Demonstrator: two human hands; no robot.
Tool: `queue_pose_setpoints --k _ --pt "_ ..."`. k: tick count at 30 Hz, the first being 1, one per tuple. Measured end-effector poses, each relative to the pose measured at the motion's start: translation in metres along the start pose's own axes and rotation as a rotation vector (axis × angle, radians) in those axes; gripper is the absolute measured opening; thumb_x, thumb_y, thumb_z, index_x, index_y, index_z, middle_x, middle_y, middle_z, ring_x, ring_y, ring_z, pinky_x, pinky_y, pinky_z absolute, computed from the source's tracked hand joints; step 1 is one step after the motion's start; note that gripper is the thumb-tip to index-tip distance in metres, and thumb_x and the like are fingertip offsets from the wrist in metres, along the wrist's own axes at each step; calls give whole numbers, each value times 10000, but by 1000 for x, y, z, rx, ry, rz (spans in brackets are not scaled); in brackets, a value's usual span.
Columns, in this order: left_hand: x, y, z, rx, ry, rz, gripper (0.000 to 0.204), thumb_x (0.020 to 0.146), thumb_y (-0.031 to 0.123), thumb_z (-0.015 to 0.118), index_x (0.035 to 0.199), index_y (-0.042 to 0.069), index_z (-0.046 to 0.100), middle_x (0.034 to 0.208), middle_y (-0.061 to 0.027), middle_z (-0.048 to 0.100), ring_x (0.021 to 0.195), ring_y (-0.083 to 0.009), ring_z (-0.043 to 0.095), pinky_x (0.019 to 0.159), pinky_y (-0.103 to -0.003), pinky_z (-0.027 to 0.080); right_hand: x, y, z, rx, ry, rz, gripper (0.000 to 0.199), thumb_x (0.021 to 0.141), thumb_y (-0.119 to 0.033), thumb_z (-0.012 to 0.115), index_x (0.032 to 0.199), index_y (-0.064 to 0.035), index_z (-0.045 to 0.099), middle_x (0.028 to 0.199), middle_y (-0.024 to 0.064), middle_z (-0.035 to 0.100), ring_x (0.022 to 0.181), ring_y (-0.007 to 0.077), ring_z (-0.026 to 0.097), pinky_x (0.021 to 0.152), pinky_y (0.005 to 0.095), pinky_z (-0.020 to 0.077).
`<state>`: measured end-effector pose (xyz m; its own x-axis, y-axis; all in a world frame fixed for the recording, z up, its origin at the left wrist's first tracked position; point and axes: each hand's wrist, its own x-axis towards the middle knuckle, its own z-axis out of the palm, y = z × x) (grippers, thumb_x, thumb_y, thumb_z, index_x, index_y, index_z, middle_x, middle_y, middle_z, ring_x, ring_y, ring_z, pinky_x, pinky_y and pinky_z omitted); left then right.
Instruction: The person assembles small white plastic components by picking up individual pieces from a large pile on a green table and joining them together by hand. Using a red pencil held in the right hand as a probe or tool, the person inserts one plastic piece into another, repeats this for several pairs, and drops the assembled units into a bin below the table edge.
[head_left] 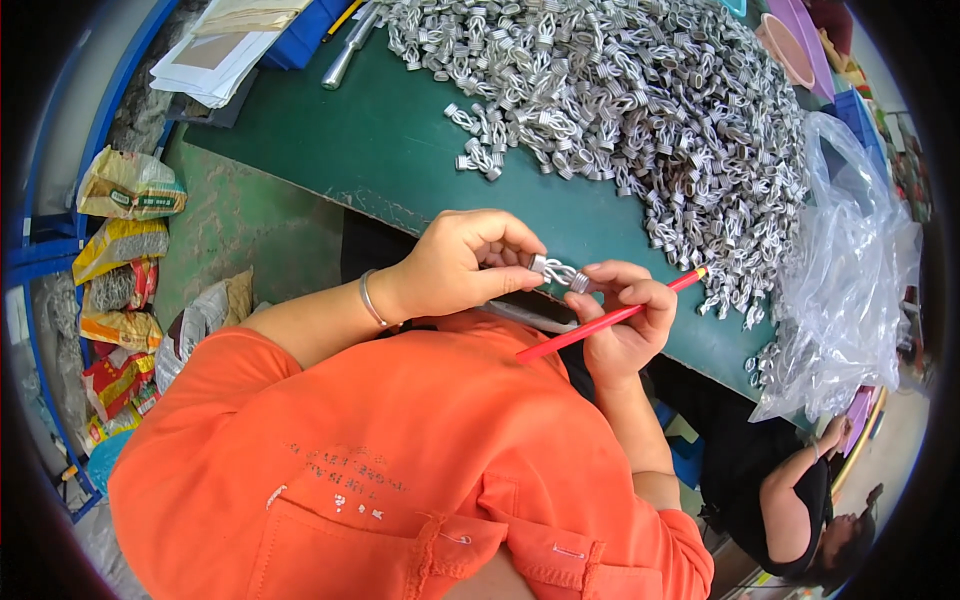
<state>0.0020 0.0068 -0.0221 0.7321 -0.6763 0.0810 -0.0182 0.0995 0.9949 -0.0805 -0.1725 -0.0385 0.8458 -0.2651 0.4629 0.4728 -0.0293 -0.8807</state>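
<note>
Between my two hands, just off the near edge of the green table, is a silver metal link fitting [559, 271] with ribbed ends and a looped middle. My left hand [466, 262] pinches one end between thumb and fingers. The other end sits in the fingertips of my right hand [625, 318]. A red pencil-like stick [610, 318] also lies through the right hand's fingers, slanting up to the right. Beyond my hands, a large heap of similar silver fittings [620, 100] covers the far part of the table.
The green tabletop [330, 130] ends close to my body. A clear plastic bag [840, 290] drapes over its right end, near a person in black [770, 480]. Papers [225, 50] and a metal-handled tool [350, 48] lie far left. Several sacks [130, 190] stand on the left floor.
</note>
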Motion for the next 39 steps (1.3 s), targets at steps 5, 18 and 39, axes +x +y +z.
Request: queue_pose_setpoints --k 5,18,39 --pt "-21 3 -8 35 -68 -167 150 786 -37 650 895 -38 547 778 -92 632 670 -106 634 566 -207 500 -2 -4 -6 -14 -140 3 378 708 9 747 873 -45 411 960 224 606 759 201 613 641 284 519" --pt "26 -16 -52 988 296 272 268 697 -1 672 954 45 608 968 -98 530 880 -276 538 755 -346 453 0 -2 3 -106 -16 180 213 797 79 616 834 -12 427 919 186 602 751 181 611 677 280 522" --pt "17 -3 -6 -109 109 -59 294 802 -50 636 1078 -29 536 959 -74 604 868 -100 586 760 -233 494 23 6 18 193 24 498 173 837 69 568 895 -33 440 900 145 608 705 129 595 612 225 505"
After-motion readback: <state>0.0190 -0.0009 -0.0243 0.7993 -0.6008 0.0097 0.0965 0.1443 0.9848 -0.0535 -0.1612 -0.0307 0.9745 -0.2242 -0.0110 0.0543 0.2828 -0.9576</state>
